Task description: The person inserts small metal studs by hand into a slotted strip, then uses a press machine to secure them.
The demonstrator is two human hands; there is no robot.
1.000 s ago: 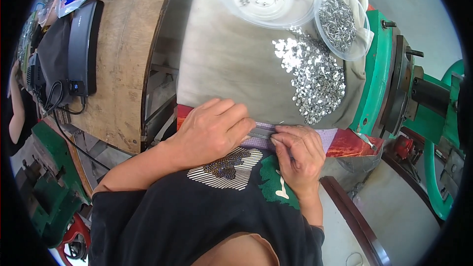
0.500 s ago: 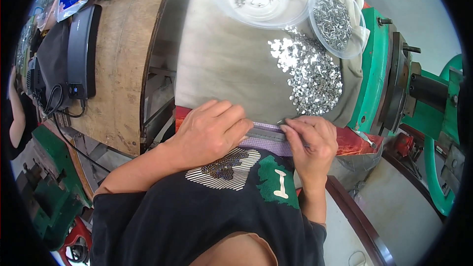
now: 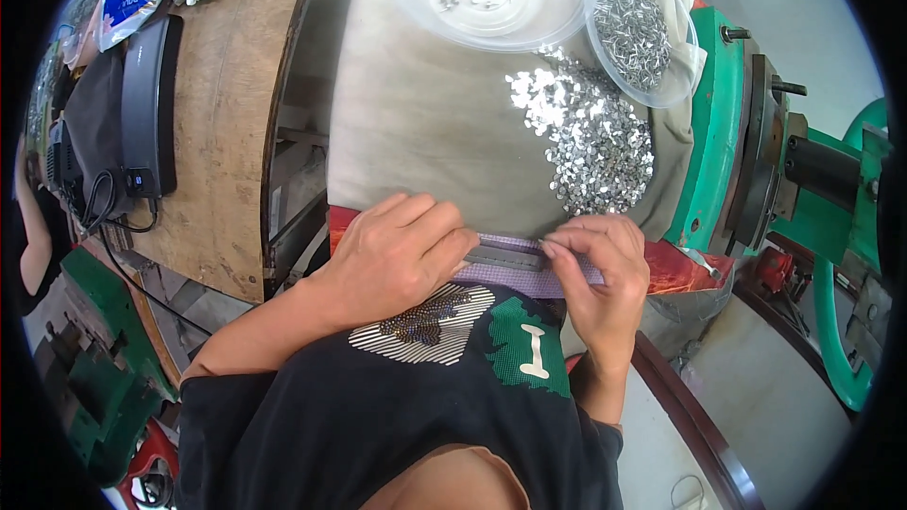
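The person's left hand (image 3: 402, 250) was clamped down over the left end of a narrow, flat, dark-grey strip (image 3: 507, 259), which lay along the table's near edge on a purple checked cloth (image 3: 518, 277). At the strip's right end, the right hand (image 3: 605, 264) had thumb and forefinger pinched together, apparently on a tiny metal piece (image 3: 542, 243) (too small to make out its shape).

A khaki cloth (image 3: 425, 113) covered the table. Near its right edge spread a heap of shiny silver flat metal bits (image 3: 605, 156); by the far right corner stood a round clear plastic tub (image 3: 652, 99) of slender silver metal pins (image 3: 631, 33), and beside it, toward the far edge, a wider clear plastic dish (image 3: 557, 14).

Good handling here called for firm, even pressure from the left — enough to stop the strip skating on the cloth — and a light fingertip pinch on the right, leaving the piece's end visible.
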